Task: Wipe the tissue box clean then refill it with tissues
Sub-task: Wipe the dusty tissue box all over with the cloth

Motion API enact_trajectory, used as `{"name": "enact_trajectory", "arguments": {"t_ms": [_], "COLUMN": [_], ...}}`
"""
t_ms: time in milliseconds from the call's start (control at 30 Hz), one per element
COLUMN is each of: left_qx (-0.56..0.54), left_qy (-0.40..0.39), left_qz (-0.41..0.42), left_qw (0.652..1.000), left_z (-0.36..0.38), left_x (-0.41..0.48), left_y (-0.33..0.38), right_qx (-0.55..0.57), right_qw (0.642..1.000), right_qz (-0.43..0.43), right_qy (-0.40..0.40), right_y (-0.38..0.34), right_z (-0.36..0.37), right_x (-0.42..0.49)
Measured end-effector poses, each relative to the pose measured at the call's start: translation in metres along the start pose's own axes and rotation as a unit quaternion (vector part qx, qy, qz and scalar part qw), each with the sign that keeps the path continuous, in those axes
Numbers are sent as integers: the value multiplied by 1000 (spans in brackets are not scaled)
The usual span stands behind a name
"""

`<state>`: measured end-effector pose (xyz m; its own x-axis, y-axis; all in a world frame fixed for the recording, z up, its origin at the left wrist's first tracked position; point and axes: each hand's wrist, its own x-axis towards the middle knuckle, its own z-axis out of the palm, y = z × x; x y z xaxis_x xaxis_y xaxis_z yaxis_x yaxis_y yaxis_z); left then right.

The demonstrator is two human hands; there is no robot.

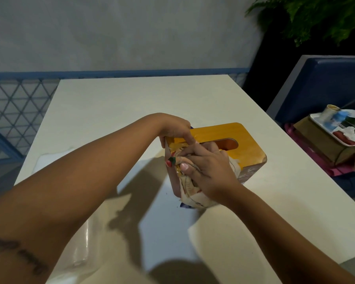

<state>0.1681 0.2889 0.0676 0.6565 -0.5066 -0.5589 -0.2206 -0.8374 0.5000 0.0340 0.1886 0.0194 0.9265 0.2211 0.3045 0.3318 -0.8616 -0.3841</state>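
Slot-up tissue box (246, 137) lies lengthwise left-right; right hand (210, 170) apparently clutches cloth (193, 194).

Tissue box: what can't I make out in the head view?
Head view:
- Inside of tissue box: slot shows only dark.
- Box's near end: hidden by right hand and cloth.
- Far fingers of left hand: behind the box.
- Items on tray: blurred, cut off by right edge.

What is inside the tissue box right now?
Through the tissue box slot only bare orange interior shows, no tissue. The right hand and its cloth cover part of the slot; the rest is hidden.
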Motion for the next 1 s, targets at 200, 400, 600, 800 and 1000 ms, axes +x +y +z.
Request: {"name": "enact_trajectory", "arguments": {"t_ms": [200,400,600,800,1000], "left_qx": [-18,-25,-3,-200,-353], "left_qy": [-10,-21,-36,-90,-29], "left_qz": [-1,-5,19,62,65], "left_qw": [1000,999,999,974,933], "left_z": [-1,-1,-2,-7,8], "left_x": [3,3,2,0,11], "left_y": [-5,-5,-5,-26,-61], "right_qx": [151,283,67,-113,-144], "right_qw": [988,933,974,987,980], "right_qz": [20,213,187,110,127], "right_qy": [-34,58,112,35,-47], "right_y": [8,-3,-24,-20,-24], "right_z": [-10,-13,11,13,5], "right_x": [-8,-4,3,3,19]}}
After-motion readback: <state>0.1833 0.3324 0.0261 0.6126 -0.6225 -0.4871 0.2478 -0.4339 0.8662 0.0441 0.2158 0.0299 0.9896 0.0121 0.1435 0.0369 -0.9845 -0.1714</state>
